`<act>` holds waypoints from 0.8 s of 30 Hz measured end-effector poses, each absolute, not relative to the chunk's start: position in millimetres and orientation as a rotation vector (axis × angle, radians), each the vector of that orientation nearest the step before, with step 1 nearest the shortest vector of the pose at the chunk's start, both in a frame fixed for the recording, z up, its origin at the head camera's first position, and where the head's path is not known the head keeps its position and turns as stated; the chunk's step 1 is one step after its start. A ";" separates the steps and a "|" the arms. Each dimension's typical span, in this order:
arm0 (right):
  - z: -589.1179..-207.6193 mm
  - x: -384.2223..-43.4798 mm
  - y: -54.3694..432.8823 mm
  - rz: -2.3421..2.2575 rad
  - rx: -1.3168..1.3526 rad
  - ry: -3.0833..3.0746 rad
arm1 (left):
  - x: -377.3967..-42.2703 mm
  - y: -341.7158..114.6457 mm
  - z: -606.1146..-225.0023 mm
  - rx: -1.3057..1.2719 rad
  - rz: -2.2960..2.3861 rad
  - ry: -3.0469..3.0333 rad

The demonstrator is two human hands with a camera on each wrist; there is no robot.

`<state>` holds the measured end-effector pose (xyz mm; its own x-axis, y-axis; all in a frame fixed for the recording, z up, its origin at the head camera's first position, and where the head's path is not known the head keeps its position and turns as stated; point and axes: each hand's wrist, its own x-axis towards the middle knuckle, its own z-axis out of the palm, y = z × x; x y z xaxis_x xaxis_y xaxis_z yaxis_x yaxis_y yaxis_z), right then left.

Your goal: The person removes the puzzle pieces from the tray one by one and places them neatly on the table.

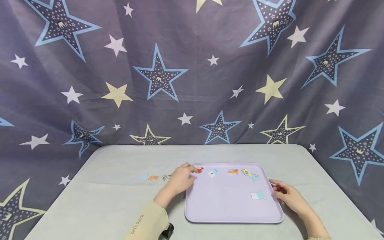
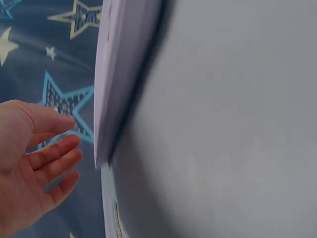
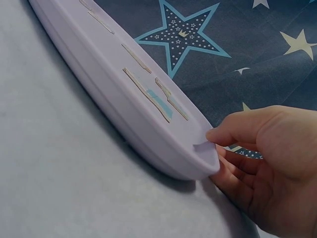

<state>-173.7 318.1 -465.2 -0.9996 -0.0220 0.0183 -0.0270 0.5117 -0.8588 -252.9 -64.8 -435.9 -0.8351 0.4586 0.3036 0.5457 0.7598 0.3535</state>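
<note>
A pale purple tray [image 1: 228, 208] lies on the table, and my right hand [image 1: 288, 196] grips its right rim. In the right wrist view, the thumb [image 3: 235, 129] presses on the inside of the rim while the fingers curl round the outside. My left hand [image 1: 181, 180] hovers over the tray's back left corner, fingertips close by a small red flat piece [image 1: 199, 170]. No object shows between the left fingers [image 2: 54, 153] in the left wrist view. Elsewhere on the tray are a white and blue piece [image 1: 258, 195], an orange piece [image 1: 232, 171] and a multicoloured piece [image 1: 250, 174].
Left of the tray, a light blue piece [image 1: 143, 176], an orange cutout [image 1: 153, 178] and a multicoloured cutout [image 1: 165, 177] lie on the grey tabletop [image 1: 99, 200]. Another white and blue pair [image 1: 213, 172] lies near the tray's back edge. A star-patterned curtain [image 1: 192, 83] hangs behind.
</note>
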 end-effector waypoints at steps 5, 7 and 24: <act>-466.3 -173.1 319.3 1.543 0.033 -2.727 | -246.0 -34.9 -435.8 -0.871 -0.637 -2.744; -466.5 -173.1 319.5 1.536 0.023 -2.732 | -241.7 -23.0 -436.9 -0.901 -0.626 -2.747; -466.7 -173.9 318.1 1.535 0.039 -2.728 | -214.5 56.2 -443.2 -1.112 -0.426 -2.832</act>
